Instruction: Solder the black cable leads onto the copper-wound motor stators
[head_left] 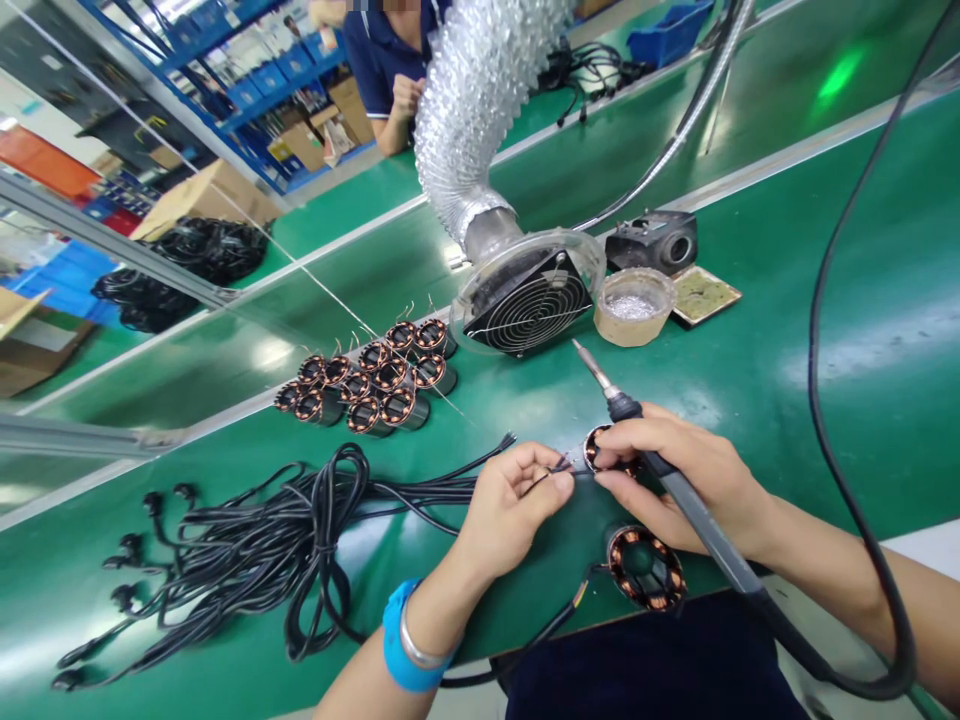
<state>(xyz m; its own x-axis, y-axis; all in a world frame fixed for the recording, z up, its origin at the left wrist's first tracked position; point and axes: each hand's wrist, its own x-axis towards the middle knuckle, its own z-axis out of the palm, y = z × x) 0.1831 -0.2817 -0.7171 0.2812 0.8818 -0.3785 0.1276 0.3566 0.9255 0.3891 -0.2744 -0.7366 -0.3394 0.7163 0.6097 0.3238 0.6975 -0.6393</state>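
My left hand (517, 505) pinches the stripped end of a black cable, its thin wires poking out past the fingertips. Facing it, my right hand (686, 475) grips a copper-wound motor stator (590, 452) by its edge, partly hidden behind the fingers. A soldering iron (686, 505) also rests in the right hand, its metal tip pointing up and left, away from the wires. Just below lies another stator (646, 568), with coloured leads running into a black cable at the bench edge. Whether wires and stator touch between my hands is too small to tell.
Several stators (375, 375) stand grouped behind a bundle of black cables (322, 540). A fume extractor fan (532, 305) with a foil duct (480, 110) faces me. Beside it are a solder pot (634, 305) and a sponge tray (705, 295). A co-worker (394, 70) sits opposite.
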